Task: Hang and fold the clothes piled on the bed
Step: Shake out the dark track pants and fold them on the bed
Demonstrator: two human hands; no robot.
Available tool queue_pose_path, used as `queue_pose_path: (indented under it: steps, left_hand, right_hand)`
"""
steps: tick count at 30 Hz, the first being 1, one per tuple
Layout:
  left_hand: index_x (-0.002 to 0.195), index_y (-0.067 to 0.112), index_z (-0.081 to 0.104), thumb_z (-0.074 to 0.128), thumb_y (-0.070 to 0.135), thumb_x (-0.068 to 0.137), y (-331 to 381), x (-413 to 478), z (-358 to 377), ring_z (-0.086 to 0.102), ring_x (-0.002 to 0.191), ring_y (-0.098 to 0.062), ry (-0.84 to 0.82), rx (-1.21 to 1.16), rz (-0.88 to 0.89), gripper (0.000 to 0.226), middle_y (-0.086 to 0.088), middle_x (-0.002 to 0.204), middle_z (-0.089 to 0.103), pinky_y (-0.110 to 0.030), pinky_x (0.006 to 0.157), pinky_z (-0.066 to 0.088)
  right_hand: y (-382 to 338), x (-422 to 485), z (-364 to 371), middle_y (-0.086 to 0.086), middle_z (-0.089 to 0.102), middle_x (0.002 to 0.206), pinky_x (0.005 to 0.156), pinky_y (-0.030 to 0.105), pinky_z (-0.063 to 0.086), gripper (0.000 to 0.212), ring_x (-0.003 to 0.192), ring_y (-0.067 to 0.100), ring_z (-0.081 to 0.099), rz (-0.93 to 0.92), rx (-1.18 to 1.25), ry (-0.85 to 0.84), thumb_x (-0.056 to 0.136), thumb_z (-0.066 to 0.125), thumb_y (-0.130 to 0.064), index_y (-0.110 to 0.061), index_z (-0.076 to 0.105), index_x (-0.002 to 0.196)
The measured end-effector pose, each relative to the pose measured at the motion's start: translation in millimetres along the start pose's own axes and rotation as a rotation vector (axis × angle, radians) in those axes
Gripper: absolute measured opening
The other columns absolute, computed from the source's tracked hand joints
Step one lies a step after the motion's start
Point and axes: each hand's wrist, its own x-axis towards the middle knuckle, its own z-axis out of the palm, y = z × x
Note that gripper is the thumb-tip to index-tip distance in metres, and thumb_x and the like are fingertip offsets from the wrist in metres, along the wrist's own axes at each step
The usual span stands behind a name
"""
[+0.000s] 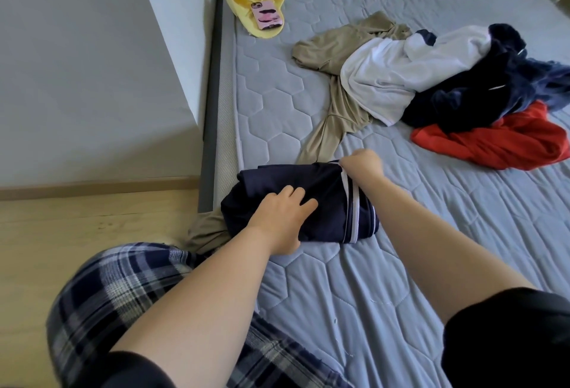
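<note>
Your left hand presses flat on the navy garment, right hand grasps its striped edge — yank it and the fold likely unravels.

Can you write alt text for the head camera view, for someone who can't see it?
A person's left hand rests on a folded navy garment at the mattress edge while the right hand grips its striped end. A pile of unfolded clothes lies beyond.
</note>
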Motion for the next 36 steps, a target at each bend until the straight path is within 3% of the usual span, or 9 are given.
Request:
queue_pose_path:
  steps: [2,5,8,11,17,24,28,33,36]
  left_hand:
    - [0.126,0.021,0.039,0.061,0.039,0.076,-4,-1,4,0.041,0.098,-0.022,0.002,-0.021,0.011,0.058,-0.003,0.111,0.042,-0.031,0.064,0.032]
    - [0.129,0.024,0.04,0.054,0.061,0.078,-9,-1,8,0.041,0.104,-0.02,-0.043,-0.174,-0.015,0.065,0.0,0.115,0.042,-0.032,0.079,0.041]
    - [0.12,0.024,0.047,0.044,0.065,0.085,-8,3,7,0.042,0.106,-0.017,-0.057,-0.444,-0.16,0.054,0.004,0.111,0.046,-0.033,0.084,0.041]
    - [0.107,0.025,0.049,0.046,0.055,0.09,-10,8,7,0.045,0.097,-0.013,-0.023,-0.775,-0.356,0.034,0.015,0.087,0.047,-0.031,0.077,0.039]
    - [0.088,0.033,0.046,0.059,0.035,0.085,-10,5,6,0.051,0.07,-0.004,0.011,-0.838,-0.448,0.014,0.012,0.078,0.054,-0.025,0.059,0.037]
    - [0.07,0.027,0.049,0.055,0.025,0.086,-7,3,-7,0.056,0.069,-0.016,0.108,-0.909,-0.598,0.018,0.008,0.065,0.056,-0.031,0.064,0.045]
    - [0.07,0.02,0.053,0.051,0.028,0.091,-9,0,-19,0.054,0.064,-0.013,0.33,-1.0,-0.69,0.022,0.005,0.063,0.057,-0.026,0.056,0.039]
    - [0.083,0.012,0.061,0.048,0.018,0.094,-22,-6,-31,0.05,0.081,-0.014,0.77,-0.943,-0.788,0.019,0.005,0.082,0.054,-0.023,0.067,0.035]
    - [0.107,0.011,0.065,0.044,0.015,0.096,-31,-7,-33,0.048,0.095,-0.009,0.832,-1.065,-0.892,0.023,0.007,0.098,0.054,-0.022,0.081,0.035]
  right_hand:
    - [-2,1,-4,0.002,0.047,0.099,0.082,0.033,0.044,0.019,0.093,0.017,0.043,-0.108,-0.107,-0.061,0.081,0.058,-0.026,-0.015,0.056,0.096]
    - [2,0,-23,0.006,0.064,0.101,0.066,0.029,0.048,0.042,0.085,0.017,0.06,-0.009,0.015,-0.41,0.081,0.067,-0.046,-0.013,0.061,0.108]
    - [9,2,-38,0.005,0.072,0.104,0.074,0.031,0.053,0.056,0.092,0.018,0.069,0.12,0.119,-0.635,0.077,0.072,-0.051,-0.011,0.061,0.115]
    - [19,2,-38,0.006,0.072,0.107,0.078,0.033,0.054,0.071,0.098,0.018,0.069,0.25,0.236,-0.759,0.065,0.076,-0.053,-0.009,0.061,0.119]
    - [34,-11,-38,0.011,0.068,0.114,0.095,0.042,0.048,0.085,0.107,0.026,0.063,0.339,0.329,-0.712,0.046,0.086,-0.045,-0.007,0.059,0.118]
    - [25,-34,-46,0.008,0.075,0.09,0.057,0.029,0.056,0.064,0.076,0.021,0.073,0.301,0.448,-0.692,0.049,0.083,-0.038,-0.008,0.065,0.103]
    - [6,-41,-53,0.009,0.075,0.085,0.059,0.028,0.054,0.047,0.07,0.021,0.073,0.238,0.543,-0.664,0.057,0.078,-0.035,-0.008,0.067,0.095]
    - [-53,-55,-79,0.007,0.075,0.085,0.063,0.026,0.056,0.02,0.074,0.018,0.072,-0.032,0.683,-0.617,0.079,0.071,-0.021,-0.01,0.067,0.096]
    - [-85,-70,-84,-0.003,0.071,0.083,0.067,0.017,0.053,0.027,0.074,0.004,0.068,-0.521,0.556,-0.341,0.073,0.076,-0.012,-0.014,0.064,0.098]
